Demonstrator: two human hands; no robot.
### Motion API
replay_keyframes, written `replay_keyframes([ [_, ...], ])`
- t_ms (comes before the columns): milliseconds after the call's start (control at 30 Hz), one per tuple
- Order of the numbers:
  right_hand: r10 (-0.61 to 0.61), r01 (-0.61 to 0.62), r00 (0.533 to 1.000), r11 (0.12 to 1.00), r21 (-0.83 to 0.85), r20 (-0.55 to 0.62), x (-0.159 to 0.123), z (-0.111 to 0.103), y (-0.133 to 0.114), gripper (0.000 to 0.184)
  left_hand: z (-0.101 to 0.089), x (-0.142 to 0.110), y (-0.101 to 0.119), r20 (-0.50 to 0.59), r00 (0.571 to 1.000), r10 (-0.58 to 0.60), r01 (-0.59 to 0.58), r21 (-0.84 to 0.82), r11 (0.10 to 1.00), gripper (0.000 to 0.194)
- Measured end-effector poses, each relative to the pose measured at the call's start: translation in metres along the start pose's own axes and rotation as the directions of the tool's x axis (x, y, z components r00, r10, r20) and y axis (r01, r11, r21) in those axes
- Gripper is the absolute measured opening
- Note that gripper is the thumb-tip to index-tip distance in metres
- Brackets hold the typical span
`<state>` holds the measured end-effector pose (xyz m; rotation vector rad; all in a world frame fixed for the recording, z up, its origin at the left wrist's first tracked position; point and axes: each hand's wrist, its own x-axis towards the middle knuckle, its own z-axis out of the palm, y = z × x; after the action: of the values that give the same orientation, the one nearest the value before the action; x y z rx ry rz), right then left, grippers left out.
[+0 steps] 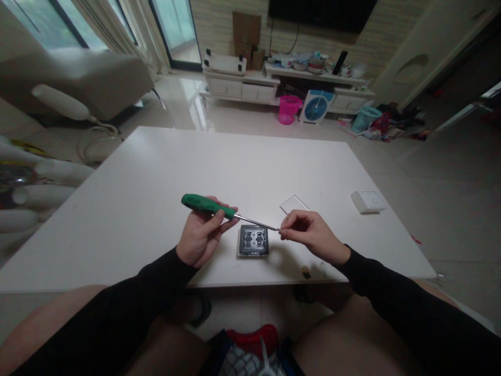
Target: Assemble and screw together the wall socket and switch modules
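Observation:
My left hand [205, 235] is closed round the green handle of a screwdriver [209, 204], whose metal shaft points right and slightly down. At the blade's tip, my right hand [307, 232] pinches a tiny screw-like piece [278, 230] between thumb and finger; it is too small to make out well. Below the shaft, a square black wall socket or switch body [253, 241] lies on the table with its inner fittings facing up. Just beyond my right hand lies a clear, flat, square cover [294, 203], partly hidden by the fingers.
On the white table [235, 162], a small white box [368, 201] stands at the right. A small yellow and dark piece [306, 271] lies near the front edge. Beyond the table are a pink basket [288, 109], a blue fan [316, 106] and a low white cabinet [258, 93].

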<state>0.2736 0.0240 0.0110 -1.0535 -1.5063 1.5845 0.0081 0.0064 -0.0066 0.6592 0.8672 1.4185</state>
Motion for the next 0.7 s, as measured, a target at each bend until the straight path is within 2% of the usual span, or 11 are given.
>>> replay_keyframes([
  [400,-0.020,0.020,1.000,0.999,-0.044,0.015,0.0002,0.0012,0.0044,0.031,-0.0040,0.0003,-0.0017,0.033,0.999,0.040,-0.043,0.087,0.995,0.049],
  [700,-0.018,0.020,0.999,0.998,-0.060,0.027,-0.0011,0.0030,0.0053,0.030,0.0013,-0.0012,-0.0019,0.033,0.999,0.013,-0.014,0.030,0.999,0.053],
])
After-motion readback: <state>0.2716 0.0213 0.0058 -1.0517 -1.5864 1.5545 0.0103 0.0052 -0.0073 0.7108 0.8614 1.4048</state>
